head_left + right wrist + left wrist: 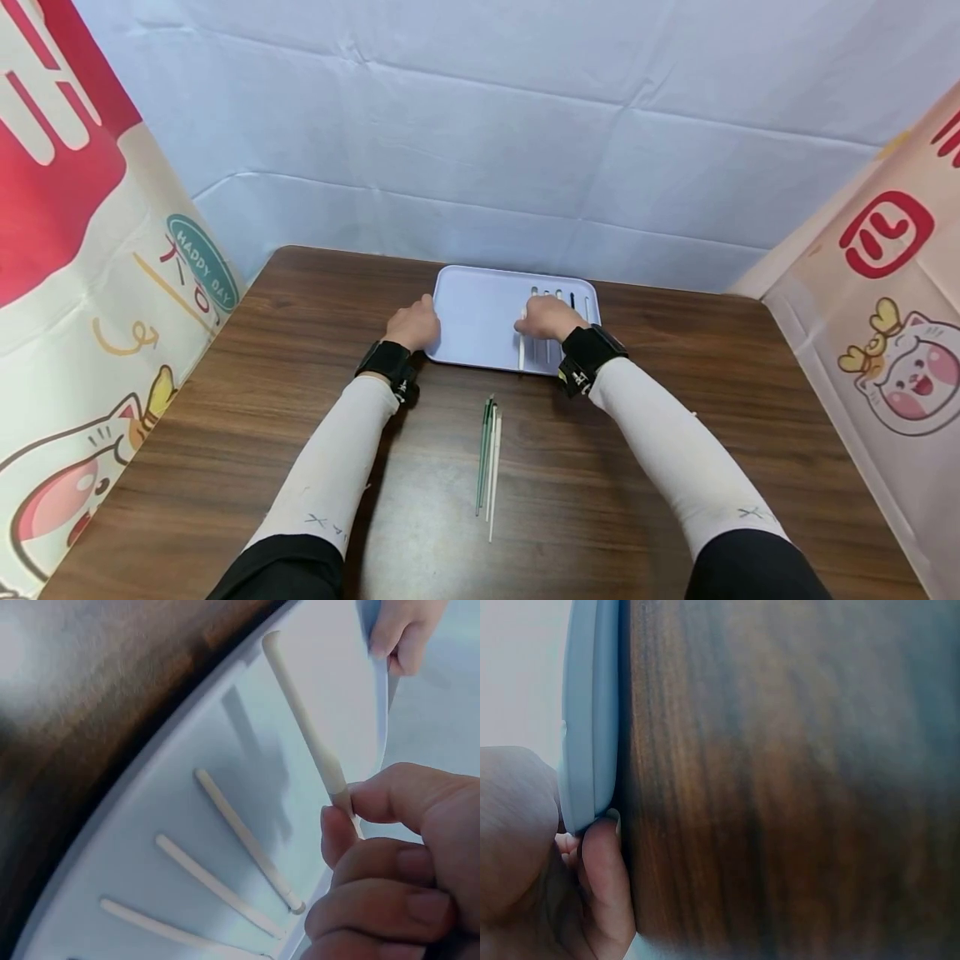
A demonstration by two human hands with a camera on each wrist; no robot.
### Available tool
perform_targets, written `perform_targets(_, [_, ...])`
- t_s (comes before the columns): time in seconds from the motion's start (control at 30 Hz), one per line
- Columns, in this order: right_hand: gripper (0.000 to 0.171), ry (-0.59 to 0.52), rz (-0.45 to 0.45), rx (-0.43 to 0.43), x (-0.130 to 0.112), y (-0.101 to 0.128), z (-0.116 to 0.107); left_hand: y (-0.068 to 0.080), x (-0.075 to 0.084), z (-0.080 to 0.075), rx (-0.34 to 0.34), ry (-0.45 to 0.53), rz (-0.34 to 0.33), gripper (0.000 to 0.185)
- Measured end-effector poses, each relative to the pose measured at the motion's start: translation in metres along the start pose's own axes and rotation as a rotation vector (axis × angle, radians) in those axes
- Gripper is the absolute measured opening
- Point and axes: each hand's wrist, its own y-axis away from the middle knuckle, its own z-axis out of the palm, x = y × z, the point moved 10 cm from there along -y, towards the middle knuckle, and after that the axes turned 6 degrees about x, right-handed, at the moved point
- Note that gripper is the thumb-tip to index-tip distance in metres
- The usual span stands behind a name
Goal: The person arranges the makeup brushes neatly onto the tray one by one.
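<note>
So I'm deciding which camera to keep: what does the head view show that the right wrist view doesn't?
Only the head view shows the loose sticks lying on the table in front of the tray, both forearms, and the backdrop.

Only the right wrist view shows the right hand pinching a white stick between thumb and finger.

Both show the tray, the sticks lying in it, and the left hand at its edge.

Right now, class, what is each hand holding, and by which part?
The right hand pinches a white stick near one end, between thumb and fingers. The left hand grips the tray by its left edge.
</note>
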Motion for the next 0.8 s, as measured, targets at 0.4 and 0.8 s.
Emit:
perform_targets(0.4, [0.026,-0.005,0.069,-0.004,0.010,-0.017,0.001,-0.005,-0.004,0.003,-0.004,0.002,-0.008,0.036])
perform_targets(0.8, [0.028,-0.007,0.129,0.068,0.016,-0.030,0.000,-0.011,-0.009,0.007,0.006,0.005,-0.011,0.034])
